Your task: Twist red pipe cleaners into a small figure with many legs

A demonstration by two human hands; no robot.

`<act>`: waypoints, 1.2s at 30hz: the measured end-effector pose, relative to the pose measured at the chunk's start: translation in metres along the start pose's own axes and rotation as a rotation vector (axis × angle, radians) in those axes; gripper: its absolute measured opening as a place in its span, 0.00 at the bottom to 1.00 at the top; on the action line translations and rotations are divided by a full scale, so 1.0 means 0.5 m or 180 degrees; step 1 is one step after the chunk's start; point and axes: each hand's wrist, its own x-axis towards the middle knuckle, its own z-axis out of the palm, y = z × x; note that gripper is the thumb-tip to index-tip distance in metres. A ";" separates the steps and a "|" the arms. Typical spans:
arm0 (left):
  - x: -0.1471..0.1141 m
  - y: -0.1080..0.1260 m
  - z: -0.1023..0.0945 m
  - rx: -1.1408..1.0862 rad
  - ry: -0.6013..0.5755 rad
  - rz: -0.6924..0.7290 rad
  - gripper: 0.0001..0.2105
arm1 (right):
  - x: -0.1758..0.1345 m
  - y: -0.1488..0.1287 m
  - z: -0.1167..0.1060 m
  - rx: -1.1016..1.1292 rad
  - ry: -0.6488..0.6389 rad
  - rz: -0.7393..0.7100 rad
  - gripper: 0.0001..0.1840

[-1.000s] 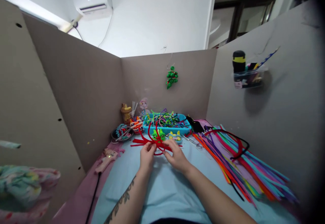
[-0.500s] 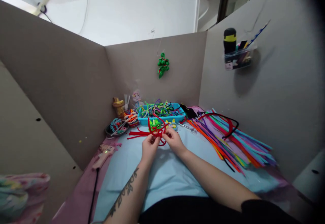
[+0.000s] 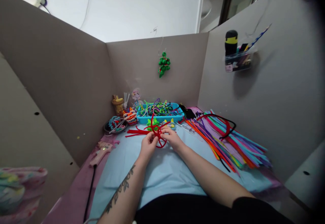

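Observation:
Between my two hands is a piece bent from red pipe cleaners (image 3: 160, 144), with loops below and loose ends sticking up and out. My left hand (image 3: 149, 144) pinches its left side between thumb and fingers. On the other side, my right hand (image 3: 171, 138) is closed on it near the middle. Several loose red pipe cleaners (image 3: 135, 133) lie on the light blue cover (image 3: 175, 175) left of the hands. Just behind the piece sits a bright green pipe-cleaner figure (image 3: 151, 123), partly hidden by the red loops.
A blue tray (image 3: 147, 119) of tangled pipe-cleaner pieces stands at the back. Long coloured pipe cleaners (image 3: 228, 142) spread on the right, with scissors (image 3: 186, 126) beside them. On the left are a pink glue gun (image 3: 102, 154) with a cord and a dark bowl (image 3: 122, 131).
The red piece has turned between my hands; its lower loops now show more openly and one end points straight up. My right-hand fingers have shifted slightly. The view has moved a little.

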 end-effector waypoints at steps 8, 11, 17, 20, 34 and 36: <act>-0.005 0.001 -0.010 0.0871 0.0774 0.0629 0.08 | 0.003 0.014 0.010 0.0423 0.0285 0.0023 0.13; -0.009 0.006 -0.019 0.1207 0.1158 0.0654 0.07 | 0.004 0.020 0.013 0.0498 0.0363 -0.0033 0.14; -0.015 0.006 -0.009 0.1124 0.0745 0.0303 0.09 | 0.001 0.016 0.016 0.0299 0.0240 -0.0133 0.16; -0.014 0.003 -0.003 0.0890 0.0592 0.0167 0.11 | -0.002 0.012 0.019 0.0273 0.0198 -0.0093 0.17; -0.013 -0.002 0.003 0.0205 0.0477 -0.0147 0.14 | -0.008 0.045 0.033 0.0390 0.0235 0.0008 0.17; -0.013 0.000 0.003 0.0205 0.0536 -0.0232 0.14 | -0.007 0.044 0.033 0.0372 0.0243 0.0060 0.18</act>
